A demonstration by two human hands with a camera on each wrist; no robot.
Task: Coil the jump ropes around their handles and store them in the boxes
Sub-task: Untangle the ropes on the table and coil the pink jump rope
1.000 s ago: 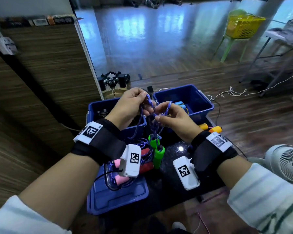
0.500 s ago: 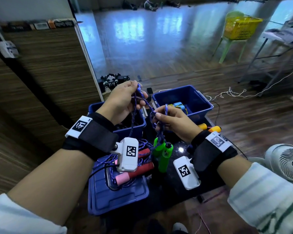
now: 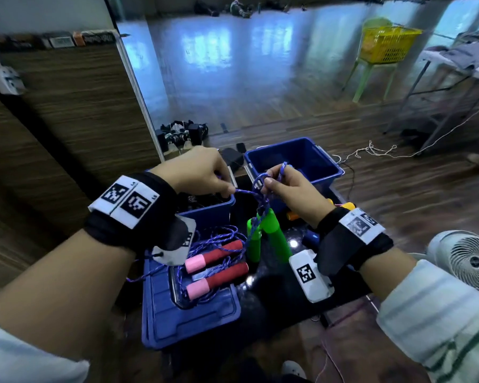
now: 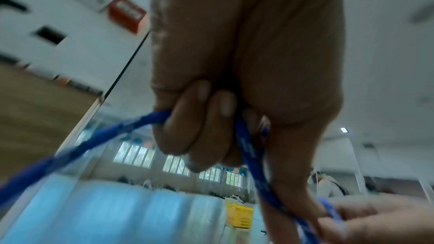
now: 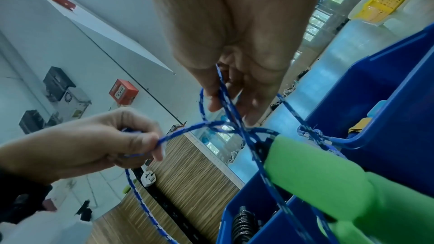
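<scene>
Since the earlier frames, both hands sit lower and the cord between them is pulled more nearly level; the green handles hang more splayed.

Nearest us, the lid [image 3: 177, 322] carries the red-handled rope [image 3: 213, 268], loose, not yet coiled. Just beyond, the green handles [image 3: 268, 236] dangle from the blue cord [image 3: 262, 200], off the dark table [image 3: 274, 294].

Our left hand [image 3: 197, 172] is clenched on one strand, pinching it between thumb and fingers [image 4: 199, 127]. Our right hand [image 3: 293, 189] grasps a loop of the same cord above the handles; the right wrist view shows the strands crossing over the handle tops.

Step in hand, we judge: finishing the wrap, cinching a tie around the green pair. Next move calls for a steady pull apart to snug the crossing, keeping the handles together, then lowering the bundle into a box.

Farther off: the left box [image 3: 205, 214] and right box [image 3: 296, 164], both open, both already holding items we cannot identify. Beyond, an orange handle [image 3: 347, 205] lies by the right box.
</scene>
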